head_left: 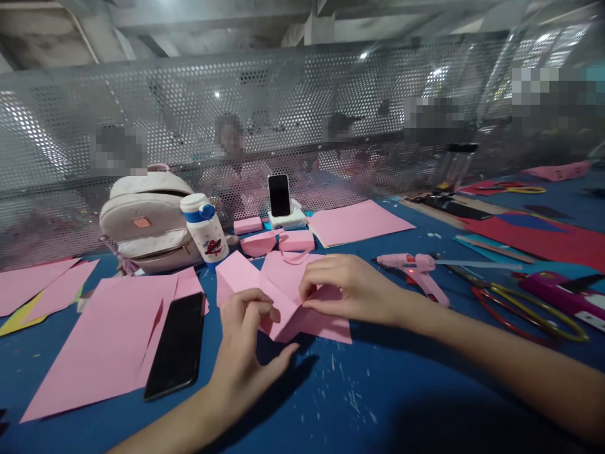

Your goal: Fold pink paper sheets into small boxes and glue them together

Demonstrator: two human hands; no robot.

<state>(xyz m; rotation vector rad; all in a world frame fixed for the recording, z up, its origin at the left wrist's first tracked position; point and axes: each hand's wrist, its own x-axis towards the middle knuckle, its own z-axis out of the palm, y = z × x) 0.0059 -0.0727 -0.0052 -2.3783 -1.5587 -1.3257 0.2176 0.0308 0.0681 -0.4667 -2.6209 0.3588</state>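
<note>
A folded piece of pink paper point(278, 309) stands at a slant in front of me, with a crease along its near edge. My right hand point(347, 287) pinches its right edge between thumb and fingers. On the left side, my left hand point(246, 337) rests bent fingertips against the paper, its thumb stretched well apart from them. More pink paper lies flat under and behind the folded piece. A black phone point(174, 347) lies left of my left hand, partly on a large pink sheet point(101, 334). To the right of my right hand is a pink glue gun point(416, 271) with a glue stick in its back.
A white backpack point(146, 221) and a white bottle point(205, 233) stand at the back left. Behind are small pink boxes point(296, 240) and an upright phone point(278, 195). Scissors point(534, 309), a purple tool point(562, 293) and red sheets point(558, 239) lie right. A perforated metal screen point(293, 88) borders the table.
</note>
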